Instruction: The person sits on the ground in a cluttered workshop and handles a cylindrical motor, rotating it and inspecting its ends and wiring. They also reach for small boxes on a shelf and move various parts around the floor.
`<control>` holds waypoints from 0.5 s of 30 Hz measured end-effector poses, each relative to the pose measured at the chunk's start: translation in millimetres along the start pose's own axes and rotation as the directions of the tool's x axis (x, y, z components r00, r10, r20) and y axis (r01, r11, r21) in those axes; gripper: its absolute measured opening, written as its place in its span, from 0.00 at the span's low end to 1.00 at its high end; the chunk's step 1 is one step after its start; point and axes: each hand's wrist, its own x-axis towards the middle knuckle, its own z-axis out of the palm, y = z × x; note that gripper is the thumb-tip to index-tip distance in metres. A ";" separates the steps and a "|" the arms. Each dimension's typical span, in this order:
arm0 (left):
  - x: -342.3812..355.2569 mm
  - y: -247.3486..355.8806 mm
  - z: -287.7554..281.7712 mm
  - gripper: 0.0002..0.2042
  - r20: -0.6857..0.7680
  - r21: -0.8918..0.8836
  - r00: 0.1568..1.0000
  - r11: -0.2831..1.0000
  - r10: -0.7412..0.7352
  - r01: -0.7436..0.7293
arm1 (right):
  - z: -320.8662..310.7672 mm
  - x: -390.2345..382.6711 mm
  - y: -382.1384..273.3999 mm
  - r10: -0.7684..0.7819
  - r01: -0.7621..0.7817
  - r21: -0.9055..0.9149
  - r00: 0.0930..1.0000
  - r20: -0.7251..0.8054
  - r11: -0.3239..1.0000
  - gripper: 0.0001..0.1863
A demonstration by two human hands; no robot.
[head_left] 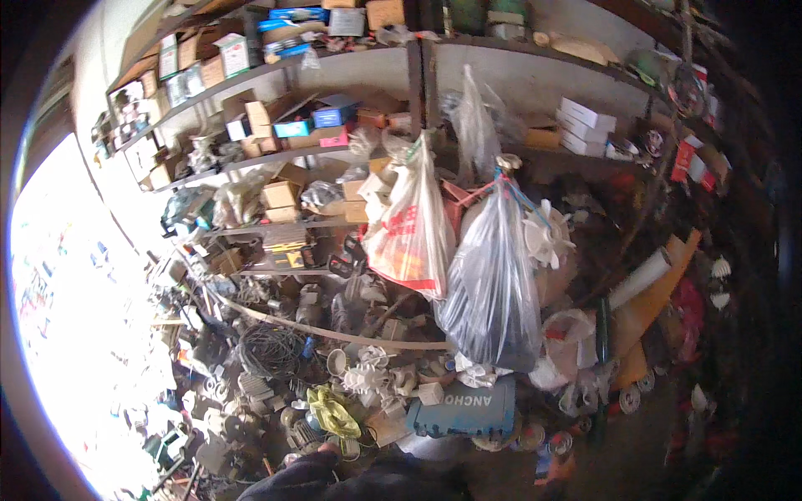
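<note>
A small patch of skin, apparently my left hand (326,449), shows at the lower edge beside dark clothing (292,483); its fingers cannot be made out. It is near a crumpled yellow-green bag (332,411) and a blue hard case (461,409). I cannot make out my right hand. Above them hang a white plastic bag with red print (408,234) and a large clear plastic bag (489,292). Pale plastic parts (368,376) and a dark coil of wire (271,351) lie among the clutter.
Wall shelves (535,46) hold cardboard boxes (280,196), white cartons (585,125) and bagged parts. Dense loose hardware (209,388) covers the lower area. Rolled sheets (639,280) lean at the right. A bright opening (67,267) is at the left.
</note>
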 end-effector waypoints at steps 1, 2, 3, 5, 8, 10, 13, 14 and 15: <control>-16.1 5.4 18.8 0.16 0.014 -0.055 0.999 0.997 -0.050 0.050 | 1.0 28.0 -46.3 -0.146 0.153 0.077 0.985 -0.096 0.985 0.33; -30.3 9.2 35.4 0.16 0.032 -0.102 0.996 0.991 -0.088 0.090 | -1.6 50.2 -99.6 -0.337 0.348 -0.008 0.900 -0.277 0.937 0.30; -39.1 18.6 51.6 0.16 0.073 -0.113 0.991 0.987 -0.108 0.116 | -22.9 71.5 -152.0 -0.390 0.401 0.198 0.916 -0.091 0.895 0.31; -50.7 21.6 75.4 0.16 0.054 -0.254 0.981 0.948 -0.185 0.192 | -54.1 89.4 -269.1 -0.612 0.616 0.179 0.786 -0.083 0.767 0.24; -53.3 24.9 103.7 0.16 0.049 -0.381 0.965 0.888 -0.258 0.257 | -94.9 71.7 -425.2 -0.825 0.798 0.336 0.557 -0.092 0.501 0.16; -48.4 26.7 115.8 0.16 0.036 -0.437 0.954 0.854 -0.297 0.283 | -110.9 49.9 -511.0 -0.897 0.878 0.344 0.407 -0.172 0.332 0.13; -49.4 33.9 134.7 0.16 0.013 -0.476 0.945 0.829 -0.327 0.294 | -123.4 34.2 -617.2 -0.937 0.962 0.193 0.241 -0.253 0.196 0.13; -52.9 39.0 143.8 0.16 0.002 -0.465 0.944 0.835 -0.331 0.294 | -121.3 34.6 -651.2 -0.933 0.964 0.125 0.259 -0.251 0.234 0.14; -56.9 43.7 152.2 0.16 -0.015 -0.454 0.942 0.842 -0.335 0.292 | -118.3 37.8 -675.9 -0.936 0.978 0.153 0.180 -0.302 0.138 0.16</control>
